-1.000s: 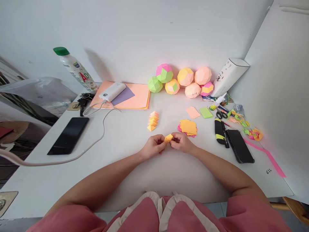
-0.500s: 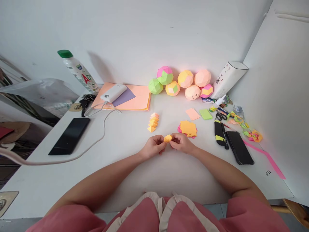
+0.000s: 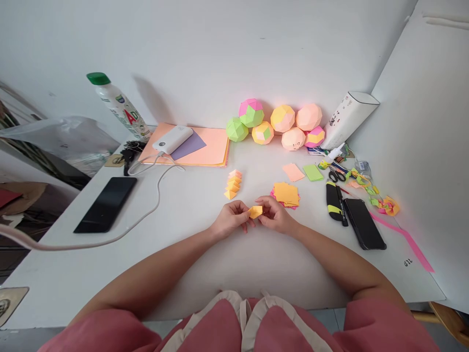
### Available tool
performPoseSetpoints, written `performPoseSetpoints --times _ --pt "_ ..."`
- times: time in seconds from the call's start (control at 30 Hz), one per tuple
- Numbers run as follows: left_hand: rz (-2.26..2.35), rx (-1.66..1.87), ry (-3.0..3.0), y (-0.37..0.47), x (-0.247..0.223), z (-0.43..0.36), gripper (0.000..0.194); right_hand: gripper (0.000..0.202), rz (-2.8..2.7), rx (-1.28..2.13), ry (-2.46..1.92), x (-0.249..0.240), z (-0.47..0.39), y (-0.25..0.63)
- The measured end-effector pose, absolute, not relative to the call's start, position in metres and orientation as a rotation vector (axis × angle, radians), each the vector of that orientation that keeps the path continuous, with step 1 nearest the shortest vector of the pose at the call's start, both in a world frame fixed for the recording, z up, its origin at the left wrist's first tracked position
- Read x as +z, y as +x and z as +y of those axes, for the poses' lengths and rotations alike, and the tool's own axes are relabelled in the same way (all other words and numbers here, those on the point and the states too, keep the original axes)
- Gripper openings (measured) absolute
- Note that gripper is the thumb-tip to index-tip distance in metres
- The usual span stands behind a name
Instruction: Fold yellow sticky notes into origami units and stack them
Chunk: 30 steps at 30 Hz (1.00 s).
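A small folded piece of orange paper (image 3: 255,211) is held between both hands above the white table. Its left end is pinched by my left hand (image 3: 231,218). The fingers of my right hand (image 3: 275,215) close on its right end. Just beyond my left hand stands a row of folded paper units (image 3: 233,185), orange in front and pink at the back. A stack of orange and pink paper squares (image 3: 286,194) lies beyond my right hand. Farther back are pink paper squares (image 3: 293,172) and green ones (image 3: 312,172).
Faceted paper balls (image 3: 282,118) line the wall. On the left are a phone (image 3: 106,205), a cable, a power bank (image 3: 173,139) on paper sheets and a bottle (image 3: 120,108). A cutter (image 3: 333,200), scissors (image 3: 337,176) and another phone (image 3: 364,224) lie on the right.
The folded orange paper has turned and now shows a wider, more open shape. The fingers of both hands have shifted around it, and my right index finger is raised.
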<state>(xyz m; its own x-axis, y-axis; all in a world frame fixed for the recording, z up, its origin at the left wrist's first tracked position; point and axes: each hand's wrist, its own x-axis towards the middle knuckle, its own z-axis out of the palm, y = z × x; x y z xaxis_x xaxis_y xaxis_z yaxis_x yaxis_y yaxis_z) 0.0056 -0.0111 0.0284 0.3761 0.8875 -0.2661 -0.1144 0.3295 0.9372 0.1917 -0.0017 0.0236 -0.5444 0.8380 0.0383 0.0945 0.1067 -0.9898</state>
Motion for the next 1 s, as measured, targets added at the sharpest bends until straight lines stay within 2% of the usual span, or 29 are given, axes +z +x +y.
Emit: performPoseSetpoints --times 0.13,0.33,0.5,0.7,1.0 --pt "0.915 0.791 1.002 0.005 0.029 -0.011 0.031 0.016 -1.746 1.47 -0.838 0.019 -0.002 0.192" --pt "0.958 0.831 0.968 0.008 0.029 -0.01 0.031 0.006 -1.828 1.312 -0.838 0.015 -0.001 0.191" --pt "0.934 0.846 0.982 0.009 0.027 -0.01 0.034 0.005 -1.901 1.181 -0.81 0.015 -0.001 0.189" --pt "0.889 0.789 1.002 0.007 0.027 -0.011 0.038 0.008 -1.984 0.858 -0.802 0.01 -0.003 0.188" --pt "0.893 0.815 1.028 0.007 0.024 -0.012 0.04 0.01 -2.075 0.793 -0.695 0.007 0.0 0.189"
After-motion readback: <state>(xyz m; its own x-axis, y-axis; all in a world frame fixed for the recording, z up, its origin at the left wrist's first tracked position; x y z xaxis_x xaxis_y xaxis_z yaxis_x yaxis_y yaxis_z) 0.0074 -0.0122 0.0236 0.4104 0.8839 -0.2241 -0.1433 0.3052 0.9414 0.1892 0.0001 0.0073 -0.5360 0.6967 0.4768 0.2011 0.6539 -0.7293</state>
